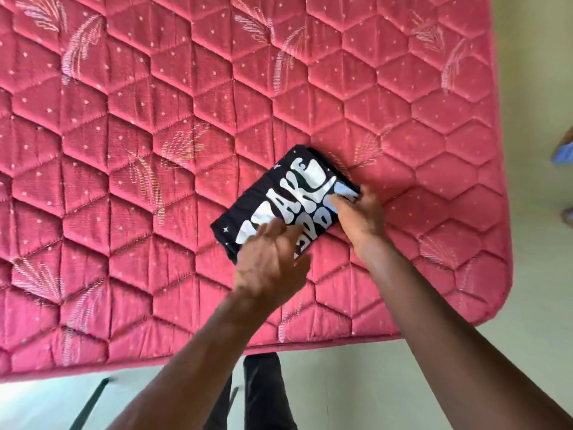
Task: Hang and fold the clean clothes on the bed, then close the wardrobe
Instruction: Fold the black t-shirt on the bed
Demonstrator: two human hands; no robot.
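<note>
A black T-shirt [279, 193] with large white lettering lies folded into a small rectangle on the pink quilted mattress [124, 150], right of centre. My left hand [269, 262] lies over its near corner, fingers spread and resting flat on the cloth. My right hand [359, 218] grips the shirt's right end, thumb on top and fingers curled at the edge. The near right part of the shirt is hidden under both hands.
The mattress's front edge [155, 361] runs across the lower frame and its right edge [502, 181] down the right side. Pale floor [533, 88] lies beyond. Dark trouser legs [263, 392] and a dark bed-frame leg [90, 405] show below the edge.
</note>
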